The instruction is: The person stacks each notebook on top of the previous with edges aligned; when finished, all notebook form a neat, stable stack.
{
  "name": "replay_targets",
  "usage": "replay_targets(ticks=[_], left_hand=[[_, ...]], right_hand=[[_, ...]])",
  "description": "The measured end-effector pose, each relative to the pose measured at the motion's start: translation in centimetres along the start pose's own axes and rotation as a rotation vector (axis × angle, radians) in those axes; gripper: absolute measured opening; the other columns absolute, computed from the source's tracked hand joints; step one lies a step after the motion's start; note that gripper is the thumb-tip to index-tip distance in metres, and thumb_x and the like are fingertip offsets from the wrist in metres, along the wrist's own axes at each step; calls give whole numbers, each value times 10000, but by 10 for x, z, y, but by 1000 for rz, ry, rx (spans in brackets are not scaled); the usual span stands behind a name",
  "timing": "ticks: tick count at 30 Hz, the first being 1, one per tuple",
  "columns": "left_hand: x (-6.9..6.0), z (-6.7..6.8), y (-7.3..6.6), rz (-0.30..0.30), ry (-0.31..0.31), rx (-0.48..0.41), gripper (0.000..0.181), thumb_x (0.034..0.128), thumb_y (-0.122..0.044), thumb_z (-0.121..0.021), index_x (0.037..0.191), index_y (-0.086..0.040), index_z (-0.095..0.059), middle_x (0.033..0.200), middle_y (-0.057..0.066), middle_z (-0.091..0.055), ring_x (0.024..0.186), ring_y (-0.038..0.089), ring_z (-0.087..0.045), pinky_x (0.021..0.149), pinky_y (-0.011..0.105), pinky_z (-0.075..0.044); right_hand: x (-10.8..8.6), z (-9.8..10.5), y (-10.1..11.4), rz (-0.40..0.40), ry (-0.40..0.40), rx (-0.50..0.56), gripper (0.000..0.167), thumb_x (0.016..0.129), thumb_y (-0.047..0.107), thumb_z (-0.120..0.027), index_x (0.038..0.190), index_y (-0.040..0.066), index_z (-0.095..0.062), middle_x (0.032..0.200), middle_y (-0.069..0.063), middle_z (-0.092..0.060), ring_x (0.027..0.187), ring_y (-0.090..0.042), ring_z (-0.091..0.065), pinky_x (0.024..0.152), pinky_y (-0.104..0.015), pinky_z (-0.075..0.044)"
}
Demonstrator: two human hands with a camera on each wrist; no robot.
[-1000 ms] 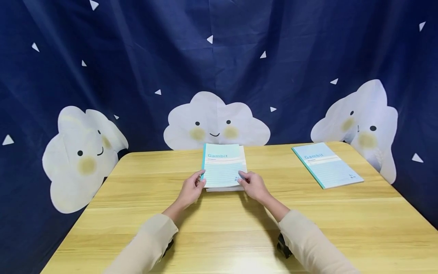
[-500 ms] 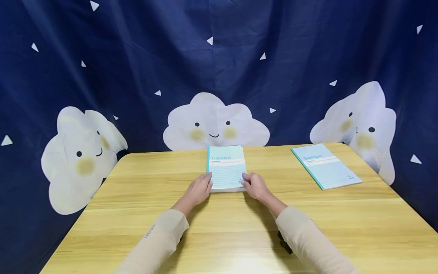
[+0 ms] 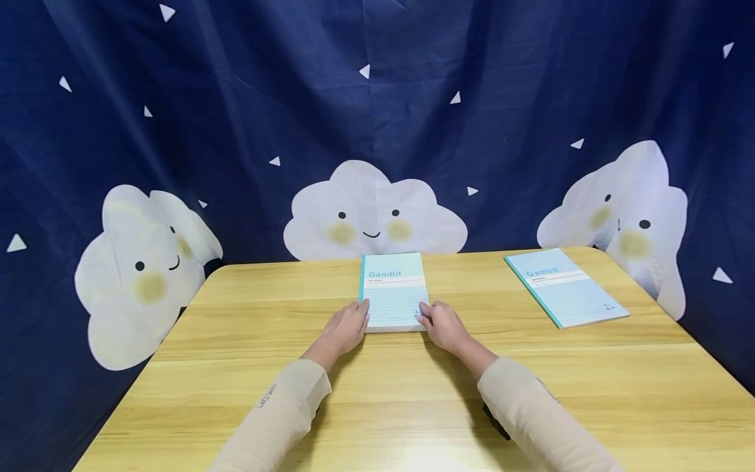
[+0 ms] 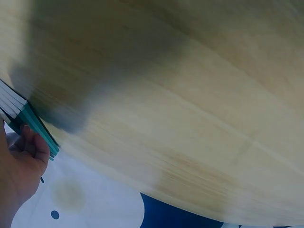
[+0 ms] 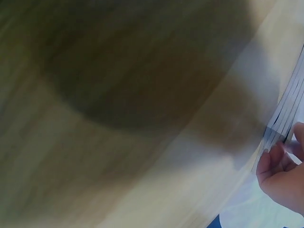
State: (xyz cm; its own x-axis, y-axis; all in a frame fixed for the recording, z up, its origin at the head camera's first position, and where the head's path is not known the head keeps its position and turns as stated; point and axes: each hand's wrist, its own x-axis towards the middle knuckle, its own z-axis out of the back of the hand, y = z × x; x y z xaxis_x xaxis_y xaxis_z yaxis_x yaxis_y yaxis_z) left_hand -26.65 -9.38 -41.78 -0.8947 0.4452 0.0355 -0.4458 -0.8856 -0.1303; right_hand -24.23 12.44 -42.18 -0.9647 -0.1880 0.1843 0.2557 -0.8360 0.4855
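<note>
A stack of several light blue "Gambit" notebooks (image 3: 394,288) lies squared up near the table's far edge. My left hand (image 3: 347,326) holds the stack's left side near the front corner. In the left wrist view its curled fingers lie against the teal spines (image 4: 35,121). On the opposite side, my right hand (image 3: 445,325) grips the front right corner, thumb over the top cover. The right wrist view has its bent fingers against the white page edges (image 5: 285,107). The undersides of the notebooks are hidden.
Another "Gambit" notebook (image 3: 566,287) with a teal spine lies at an angle on the right of the wooden table (image 3: 401,406). A dark blue curtain (image 3: 248,98) with white clouds hangs right behind the table's far edge.
The top notebook has come down and slid right, lining up with those beneath. My left hand has moved right and turned against the spines. The right hand stays at its corner.
</note>
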Motion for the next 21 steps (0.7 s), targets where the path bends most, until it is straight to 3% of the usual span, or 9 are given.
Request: replay_targets(ticks=[8,12,16,19,21], left_hand=[[0,-2,-3,-40,-7,115,416,998,-200,-396,1363,0,-398,1015,190,-616,905,301,-616,799,382,-521],[1,0,-4,-10,-8,166,440,1005,-252,-368,1378,-19,-383,1024,181,-619,901,299,-619,783,378,-525],[5,6,-9,13,-94,205,471,1005,-321,-329,1373,-34,-394,1110,164,-571,972,281,-570,827,382,-486],[7,10,-17,-13,-169,209,483,998,-341,-316,1359,-35,-415,1221,166,-530,1083,287,-521,891,400,-446],[9,12,-25,-36,-187,190,497,995,-347,-304,1373,-40,-400,1307,174,-487,1172,300,-481,952,415,-418]], right_hand=[[0,-1,-1,64,1,-97,332,909,132,-578,1183,-55,-595,768,-137,-564,664,-186,-479,599,-312,-436],[-1,7,-5,89,6,-124,385,915,169,-569,1237,-42,-564,837,-145,-570,720,-207,-495,615,-322,-444],[-5,21,-17,166,-114,-163,392,897,161,-581,1229,-48,-566,964,-200,-589,848,-289,-551,721,-405,-494],[-9,33,-30,205,-204,-190,412,895,148,-578,1246,-64,-539,1132,-271,-560,1011,-384,-543,854,-499,-467],[-13,40,-38,211,-228,-195,442,899,152,-570,1277,-69,-504,1218,-296,-515,1088,-425,-508,895,-546,-432]])
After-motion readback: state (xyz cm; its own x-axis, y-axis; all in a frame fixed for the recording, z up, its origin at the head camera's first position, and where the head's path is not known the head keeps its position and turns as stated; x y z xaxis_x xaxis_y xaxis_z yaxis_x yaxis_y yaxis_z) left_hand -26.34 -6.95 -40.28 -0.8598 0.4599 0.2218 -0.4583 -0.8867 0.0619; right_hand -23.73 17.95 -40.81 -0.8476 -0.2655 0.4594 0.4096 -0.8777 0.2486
